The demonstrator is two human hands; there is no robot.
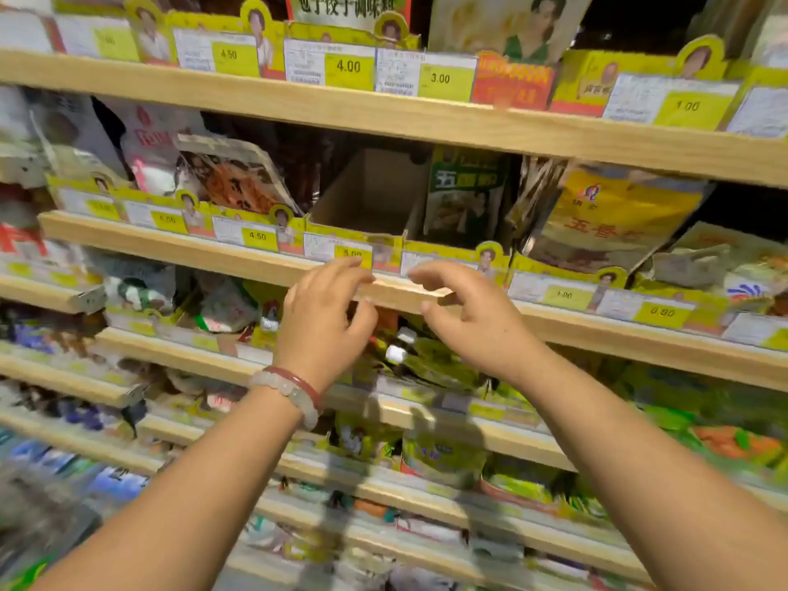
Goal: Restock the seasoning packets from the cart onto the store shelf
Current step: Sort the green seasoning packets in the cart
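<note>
— Starting far left on the middle shelf [179,245]: leaning in the yellow display trays, a white-and-pink packet [149,164], then a packet with an orange picture [239,181] tilting back to the right.

— And next along?

— Sitting between that and the green one, a cardboard display box [362,198], showing only bare brown walls inside. Just right of it, standing upright in its own tray, a green seasoning packet [467,198]. Farther right, leaning back, yellow seasoning packets [614,219], with price tags reading 1.00 and 0.80 below.

— Hands?

— Hovering near the shelf's front edge, under the cardboard box. Left hand [324,317], wearing a pale bead bracelet [290,390] and a red band, fingers loosely curled, gripping nothing. Right hand [473,313] just beside it, fingers bent and parted, also holding nothing; touching the wooden lip or not, hard telling.

— Below?

— Lying blurred on the lower shelves, more green and yellow packets [443,458].
</note>
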